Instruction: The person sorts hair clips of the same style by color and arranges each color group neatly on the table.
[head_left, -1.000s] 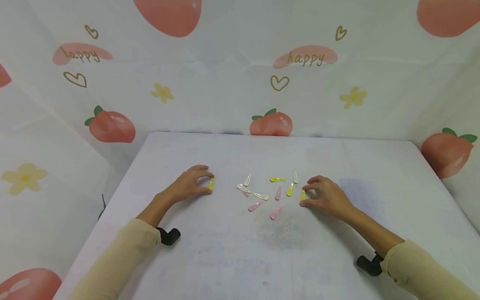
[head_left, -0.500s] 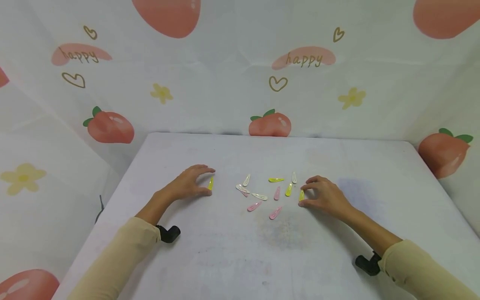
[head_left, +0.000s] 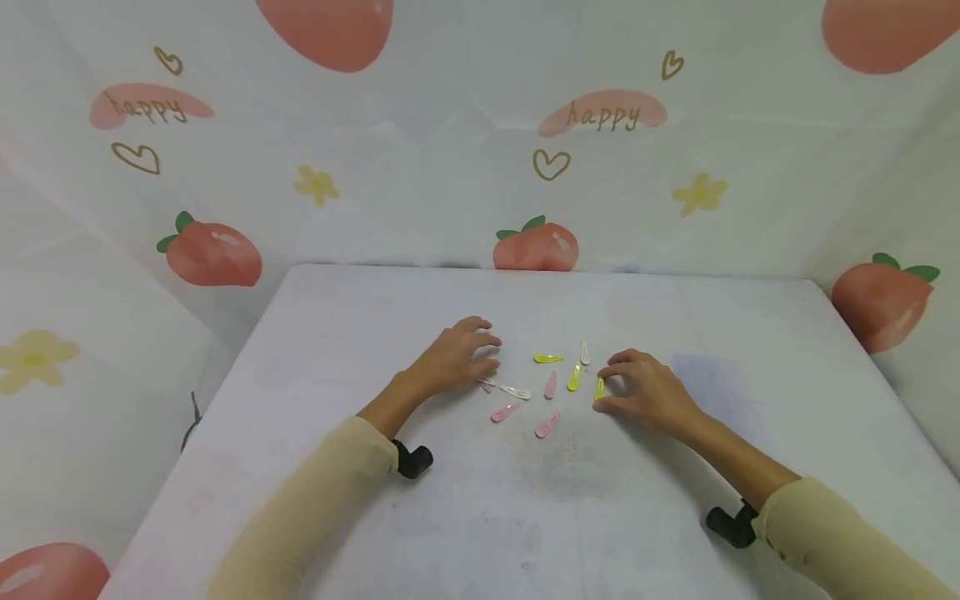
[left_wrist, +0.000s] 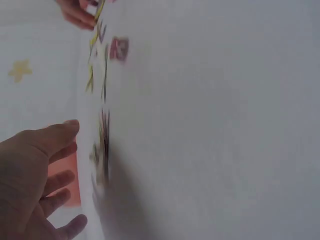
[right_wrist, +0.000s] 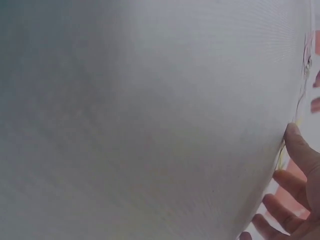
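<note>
My left hand (head_left: pixel 457 354) hovers with fingers spread at the left end of a scatter of snap hair clips. It partly hides a pink clip (head_left: pixel 486 387) and covers others in the head view; in the left wrist view nothing sits between thumb and fingers (left_wrist: pixel 62 177). My right hand (head_left: pixel 648 387), at the scatter's right edge, pinches a yellow hair clip (head_left: pixel 600 389) between thumb and index finger. That yellow clip (right_wrist: pixel 281 156) also shows between the fingertips in the right wrist view. Nearest the left thumb is a white clip (head_left: pixel 515 392).
Between the hands lie two more yellow clips (head_left: pixel 574 377), a white clip (head_left: pixel 585 354) and pink clips (head_left: pixel 547 424). The white table (head_left: pixel 465 525) meets a peach-printed backdrop (head_left: pixel 420 167) at its far edge.
My left hand let go of the yellow clip it pinched and moved right, over the white clips; that yellow clip is now out of sight. The right hand stays about in place.
</note>
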